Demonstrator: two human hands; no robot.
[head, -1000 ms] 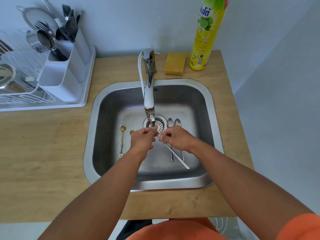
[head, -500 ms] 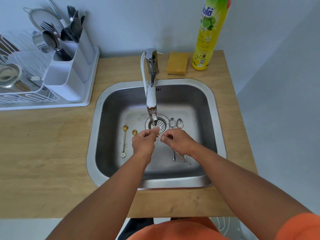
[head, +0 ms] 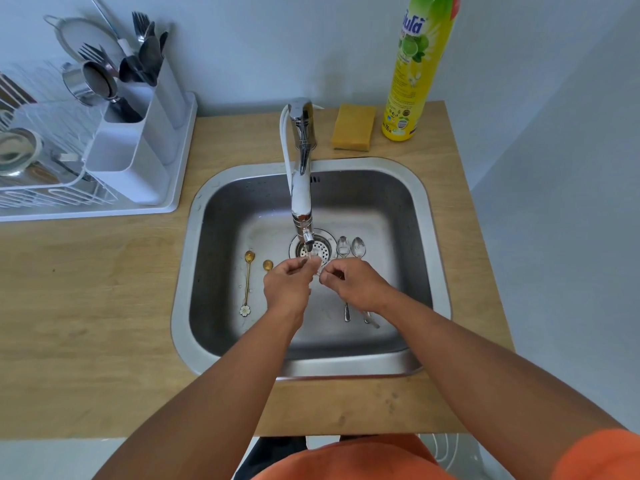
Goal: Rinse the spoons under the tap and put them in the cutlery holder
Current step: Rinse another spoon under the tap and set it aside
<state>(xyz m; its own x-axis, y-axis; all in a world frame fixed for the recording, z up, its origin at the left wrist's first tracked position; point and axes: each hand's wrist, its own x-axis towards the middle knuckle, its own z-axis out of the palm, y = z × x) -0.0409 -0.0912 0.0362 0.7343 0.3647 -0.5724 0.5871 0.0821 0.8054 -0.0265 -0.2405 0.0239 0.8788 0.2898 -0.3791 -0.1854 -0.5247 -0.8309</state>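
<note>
While water runs from the tap, both hands meet just below the spout, over the drain. Left hand: fingers curled, thumb and fingertips pressed together on something small at the stream; the item itself is mostly hidden, likely the bowl end of a spoon, cannot confirm. Right hand: fingers likewise pinched toward the same spot, touching or nearly touching the left fingertips. A thin metal handle end shows below the right wrist.

Sink contents: two silver spoons side by side right of the drain, bowls toward the tap, handles passing under the right hand. Gold spoon with flower-shaped end lies left of the drain; a second gold spoon bowl just beside it, its handle hidden by the left hand.

Cutlery holder: white, on the drying rack tray at counter left, well apart from the sink, holding forks and spoons upright. Sponge and yellow detergent bottle stand behind the sink.
</note>
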